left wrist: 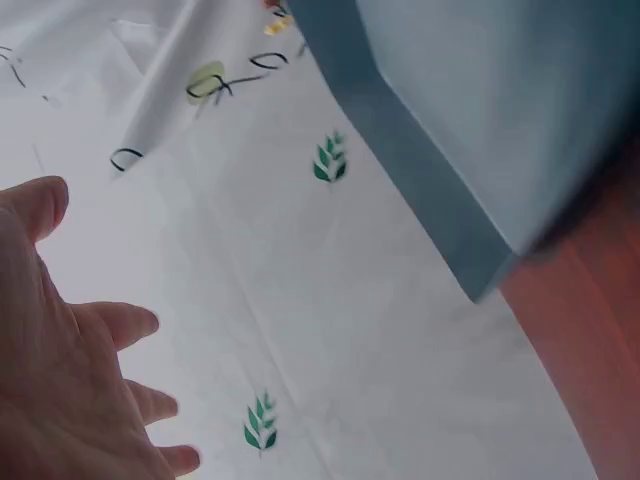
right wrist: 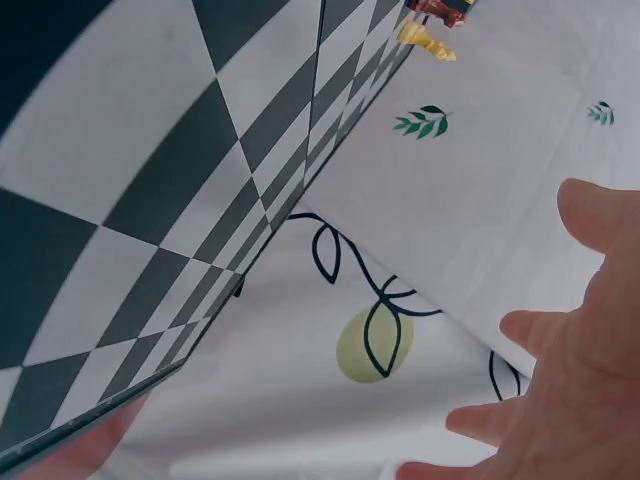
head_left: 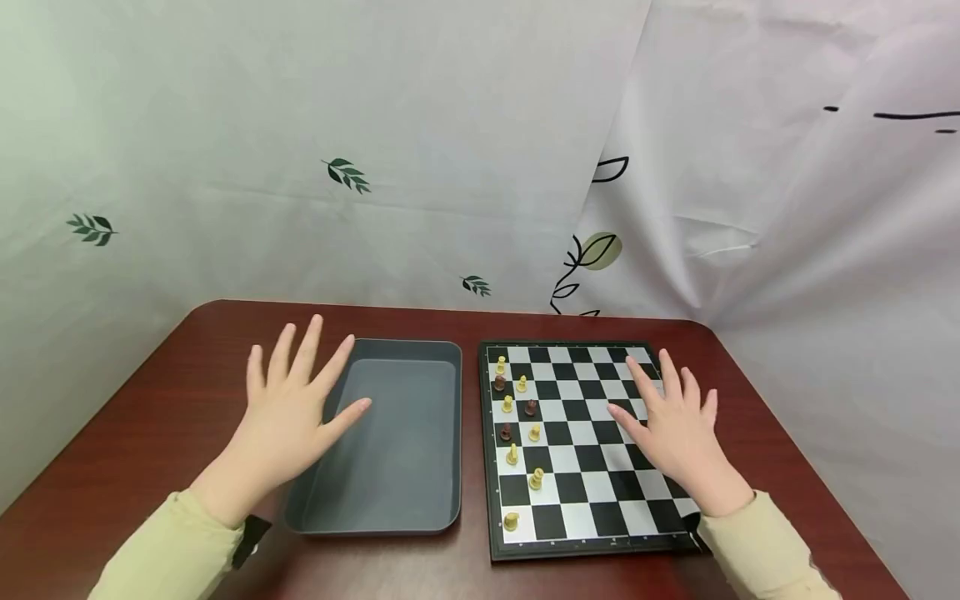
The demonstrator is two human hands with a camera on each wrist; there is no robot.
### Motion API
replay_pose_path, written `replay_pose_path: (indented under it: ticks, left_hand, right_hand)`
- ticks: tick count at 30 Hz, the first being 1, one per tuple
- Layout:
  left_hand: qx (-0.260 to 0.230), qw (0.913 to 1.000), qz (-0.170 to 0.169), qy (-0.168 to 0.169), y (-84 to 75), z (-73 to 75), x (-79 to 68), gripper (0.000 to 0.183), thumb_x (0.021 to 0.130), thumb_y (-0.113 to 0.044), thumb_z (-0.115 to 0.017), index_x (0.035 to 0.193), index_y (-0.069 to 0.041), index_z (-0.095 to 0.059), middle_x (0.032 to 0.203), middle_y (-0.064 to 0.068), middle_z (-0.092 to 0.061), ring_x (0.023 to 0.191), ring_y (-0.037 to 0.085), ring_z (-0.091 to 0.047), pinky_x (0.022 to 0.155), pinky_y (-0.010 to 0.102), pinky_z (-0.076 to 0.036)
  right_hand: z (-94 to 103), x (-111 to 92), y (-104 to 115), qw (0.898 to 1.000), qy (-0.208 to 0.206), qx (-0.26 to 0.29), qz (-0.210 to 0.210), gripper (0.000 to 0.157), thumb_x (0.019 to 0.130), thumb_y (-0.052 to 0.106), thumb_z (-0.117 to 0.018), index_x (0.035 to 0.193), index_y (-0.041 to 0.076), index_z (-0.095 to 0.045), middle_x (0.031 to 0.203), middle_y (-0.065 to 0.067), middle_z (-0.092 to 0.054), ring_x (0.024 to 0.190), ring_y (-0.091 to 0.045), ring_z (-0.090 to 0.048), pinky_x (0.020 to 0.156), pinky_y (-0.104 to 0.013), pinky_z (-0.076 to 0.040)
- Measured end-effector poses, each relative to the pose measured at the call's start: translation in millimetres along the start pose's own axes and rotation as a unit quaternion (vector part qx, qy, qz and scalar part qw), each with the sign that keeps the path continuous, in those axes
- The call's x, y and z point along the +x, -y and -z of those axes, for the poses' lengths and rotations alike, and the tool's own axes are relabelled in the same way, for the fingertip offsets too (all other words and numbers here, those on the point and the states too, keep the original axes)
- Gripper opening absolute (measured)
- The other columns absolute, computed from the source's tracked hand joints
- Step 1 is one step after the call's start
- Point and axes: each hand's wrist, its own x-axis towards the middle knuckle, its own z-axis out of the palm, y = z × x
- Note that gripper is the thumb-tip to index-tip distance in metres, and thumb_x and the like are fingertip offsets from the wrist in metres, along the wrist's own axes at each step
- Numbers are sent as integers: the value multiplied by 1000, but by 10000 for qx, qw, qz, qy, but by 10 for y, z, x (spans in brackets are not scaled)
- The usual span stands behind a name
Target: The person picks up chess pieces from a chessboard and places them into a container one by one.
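In the head view my left hand (head_left: pixel 288 417) hovers with fingers spread over the left side of a grey tray (head_left: pixel 397 467), holding nothing. My right hand (head_left: pixel 678 429), fingers also spread, is above the right side of a black-and-white chessboard (head_left: pixel 581 481). Pale yellow chess pieces, one of them a piece (head_left: pixel 536 478) near the front, stand along the board's left columns. Among them are dark brown pieces, such as a pawn (head_left: pixel 531 407). In the left wrist view the left fingers (left wrist: pixel 125 322) are apart from the tray. The right fingers (right wrist: pixel 485 420) touch no piece.
Tray and board lie side by side on a reddish-brown table (head_left: pixel 150 400) with rounded back corners. Behind it hangs a pale cloth (head_left: pixel 420 100) with leaf prints. A black strap (head_left: pixel 251 540) shows at the left wrist.
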Motion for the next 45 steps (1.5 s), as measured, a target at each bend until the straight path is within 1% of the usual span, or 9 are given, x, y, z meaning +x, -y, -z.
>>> replay_pose_path:
  ticks: [4, 6, 12, 19, 26, 31, 36, 40, 45]
  left_hand:
    - [-291, 9992, -127, 226, -116, 23, 79, 73, 89, -45, -59, 147, -11, -33, 156, 22, -12, 141, 45, -9, 106, 65, -7]
    - [-380, 9985, -207, 324, -170, 20, 119, 72, 89, -43, -61, 146, -8, -34, 154, 25, -16, 139, 46, -14, 107, 64, -13]
    - [-494, 9964, -453, 518, -312, -34, 216, 70, 87, -35, -67, 142, -3, -39, 147, 27, -32, 130, 47, -35, 100, 61, -33]
    - [-785, 9922, -666, 696, -425, -162, 368, 63, 82, -26, -74, 136, -4, -48, 136, 20, -50, 122, 39, -49, 96, 53, -42]
    - [-1327, 9858, -631, 819, -497, -259, 581, 52, 81, -20, -75, 128, -6, -57, 122, 11, -61, 107, 26, -61, 84, 44, -50]
    - [-1614, 9782, -634, 1139, -539, -379, 726, 47, 82, -17, -74, 124, -5, -59, 117, 10, -63, 102, 24, -62, 83, 41, -51]
    - [-1925, 9710, -487, 1329, -616, -521, 926, 36, 82, -15, -74, 115, -6, -63, 101, 6, -65, 92, 18, -60, 81, 36, -49]
    - [-2006, 9677, -446, 1462, -676, -623, 1075, 34, 81, -14, -75, 113, -7, -64, 91, 3, -64, 85, 15, -59, 78, 34, -49]
    - [-1898, 9666, -647, 1594, -728, -751, 1261, 34, 81, -13, -75, 112, -6, -65, 86, 2, -63, 82, 15, -59, 76, 33, -49]
  right_hand:
    - [0, 75, -20, 9991, 408, 2, 132, 72, 89, 44, -60, 145, 10, -32, 148, -32, -19, 125, -58, -29, 89, -69, -33]
    - [-22, 110, -45, 9972, 731, 72, 146, 72, 89, 43, -61, 145, 8, -33, 146, -33, -21, 124, -59, -30, 83, -67, -40]
    - [-165, 208, -136, 9864, 1612, 214, 234, 77, 85, 46, -65, 144, 8, -35, 145, -33, -26, 125, -62, -28, 86, -69, -38]
    - [-299, 261, -192, 9774, 2054, 202, 452, 80, 76, 45, -75, 140, 11, -43, 138, -31, -37, 120, -57, -36, 86, -66, -39]
    - [-354, 273, -222, 9772, 2032, 150, 603, 71, 73, 44, -77, 132, 12, -54, 131, -28, -43, 114, -52, -42, 81, -61, -43]
    - [-343, 272, -213, 9771, 2011, 200, 660, 69, 74, 42, -78, 131, 10, -55, 131, -30, -43, 113, -54, -42, 82, -60, -44]
    - [-344, 272, -198, 9772, 2023, 203, 615, 69, 73, 40, -79, 131, 11, -55, 130, -28, -44, 111, -51, -43, 80, -57, -45]
    - [-365, 274, -192, 9765, 2048, 208, 630, 70, 73, 41, -79, 131, 12, -55, 128, -26, -44, 109, -49, -43, 79, -56, -45]
    - [-364, 278, -192, 9766, 2058, 216, 592, 69, 72, 40, -79, 131, 13, -55, 125, -24, -45, 107, -45, -44, 80, -54, -45]
